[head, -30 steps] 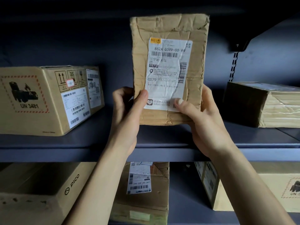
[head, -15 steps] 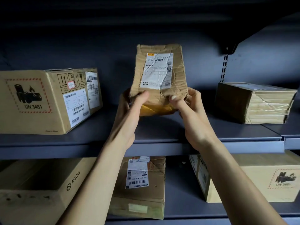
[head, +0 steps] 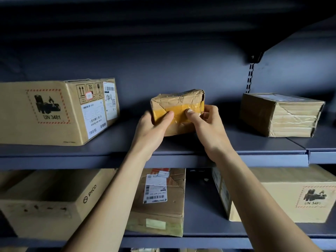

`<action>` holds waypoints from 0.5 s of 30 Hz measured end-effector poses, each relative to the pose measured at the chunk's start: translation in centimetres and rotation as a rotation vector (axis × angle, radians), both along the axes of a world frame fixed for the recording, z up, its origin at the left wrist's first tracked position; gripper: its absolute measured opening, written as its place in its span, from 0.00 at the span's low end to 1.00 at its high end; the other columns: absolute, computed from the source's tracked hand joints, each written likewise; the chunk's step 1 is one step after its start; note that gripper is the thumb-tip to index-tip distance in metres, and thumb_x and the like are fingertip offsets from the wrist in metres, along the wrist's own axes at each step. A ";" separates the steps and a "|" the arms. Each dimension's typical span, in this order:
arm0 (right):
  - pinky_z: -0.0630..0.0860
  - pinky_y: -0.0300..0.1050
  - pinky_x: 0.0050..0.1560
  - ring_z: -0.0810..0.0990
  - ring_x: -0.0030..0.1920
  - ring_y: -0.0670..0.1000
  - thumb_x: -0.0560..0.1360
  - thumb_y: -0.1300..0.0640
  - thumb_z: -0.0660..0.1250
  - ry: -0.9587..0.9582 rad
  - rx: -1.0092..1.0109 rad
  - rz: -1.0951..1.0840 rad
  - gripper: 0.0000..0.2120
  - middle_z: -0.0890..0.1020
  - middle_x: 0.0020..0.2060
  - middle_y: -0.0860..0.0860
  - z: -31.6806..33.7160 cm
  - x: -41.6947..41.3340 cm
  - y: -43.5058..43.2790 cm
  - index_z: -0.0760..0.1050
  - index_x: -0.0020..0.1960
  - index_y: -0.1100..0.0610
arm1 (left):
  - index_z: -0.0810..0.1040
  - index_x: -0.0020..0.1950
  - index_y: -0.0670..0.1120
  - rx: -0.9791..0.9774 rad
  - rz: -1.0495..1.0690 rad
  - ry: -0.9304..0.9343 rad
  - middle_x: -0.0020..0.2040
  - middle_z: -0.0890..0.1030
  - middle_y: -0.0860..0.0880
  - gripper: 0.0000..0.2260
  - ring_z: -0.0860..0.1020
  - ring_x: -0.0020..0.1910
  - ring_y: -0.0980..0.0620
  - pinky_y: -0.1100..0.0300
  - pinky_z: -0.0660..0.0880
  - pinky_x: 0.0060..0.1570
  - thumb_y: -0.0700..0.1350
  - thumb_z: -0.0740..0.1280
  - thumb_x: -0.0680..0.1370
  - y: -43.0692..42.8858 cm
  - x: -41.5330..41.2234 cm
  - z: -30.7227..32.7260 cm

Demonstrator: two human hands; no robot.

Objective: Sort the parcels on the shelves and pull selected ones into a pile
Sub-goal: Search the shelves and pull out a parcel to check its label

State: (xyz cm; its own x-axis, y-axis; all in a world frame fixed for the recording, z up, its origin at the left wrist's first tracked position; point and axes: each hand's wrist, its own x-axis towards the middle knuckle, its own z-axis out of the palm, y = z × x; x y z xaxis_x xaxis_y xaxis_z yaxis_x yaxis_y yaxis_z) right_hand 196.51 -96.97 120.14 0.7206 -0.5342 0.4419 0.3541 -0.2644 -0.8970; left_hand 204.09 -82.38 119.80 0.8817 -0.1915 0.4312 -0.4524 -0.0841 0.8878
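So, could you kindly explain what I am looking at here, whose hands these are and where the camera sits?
There is no machine here: a person wears one wide-angle camera on the head, looking forward and down, so you see that person's own two bare arms reaching out. The left hand and the right hand together grip a small crumpled parcel with a yellow tape band, its underside on the upper shelf, thumbs on its front. To its left stands a large box marked UN 3481; to its right lies a tape-wrapped parcel. The lower shelf holds a PICO box, a labelled parcel and another UN 3481 box.
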 end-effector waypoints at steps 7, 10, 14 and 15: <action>0.78 0.50 0.55 0.81 0.53 0.54 0.80 0.48 0.71 0.070 -0.117 -0.133 0.17 0.80 0.51 0.53 0.0 0.8 0.0 0.71 0.57 0.58 | 0.82 0.60 0.51 0.066 0.093 -0.017 0.55 0.84 0.57 0.16 0.80 0.52 0.59 0.67 0.73 0.44 0.58 0.73 0.77 -0.5 0.2 -0.1; 0.73 0.45 0.54 0.79 0.58 0.56 0.80 0.48 0.70 0.159 -0.196 -0.185 0.18 0.80 0.55 0.53 0.1 0.8 0.4 0.71 0.61 0.60 | 0.83 0.60 0.50 0.124 0.131 0.030 0.55 0.84 0.55 0.17 0.79 0.48 0.59 0.66 0.72 0.40 0.59 0.73 0.77 -0.6 0.2 0.1; 0.76 0.49 0.60 0.79 0.61 0.58 0.80 0.46 0.71 0.194 -0.199 -0.229 0.22 0.81 0.60 0.57 0.3 1.0 0.5 0.73 0.64 0.61 | 0.83 0.59 0.51 0.128 0.119 0.082 0.56 0.84 0.54 0.17 0.80 0.51 0.57 0.65 0.72 0.39 0.59 0.74 0.76 -0.5 0.4 0.4; 0.75 0.49 0.62 0.79 0.62 0.58 0.79 0.47 0.71 0.191 -0.194 -0.232 0.22 0.81 0.61 0.57 0.3 1.0 0.4 0.73 0.65 0.61 | 0.82 0.59 0.51 0.124 0.113 0.087 0.56 0.84 0.53 0.17 0.79 0.51 0.56 0.64 0.72 0.40 0.59 0.74 0.75 -0.4 0.4 0.3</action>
State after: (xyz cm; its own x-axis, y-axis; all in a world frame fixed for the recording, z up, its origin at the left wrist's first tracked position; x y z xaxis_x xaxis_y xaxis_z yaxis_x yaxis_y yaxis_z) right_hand 197.51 -96.55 120.44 0.6696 -0.6125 0.4201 0.0954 -0.4900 -0.8665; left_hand 204.49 -82.83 120.12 0.9335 -0.1359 0.3317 -0.3559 -0.2412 0.9028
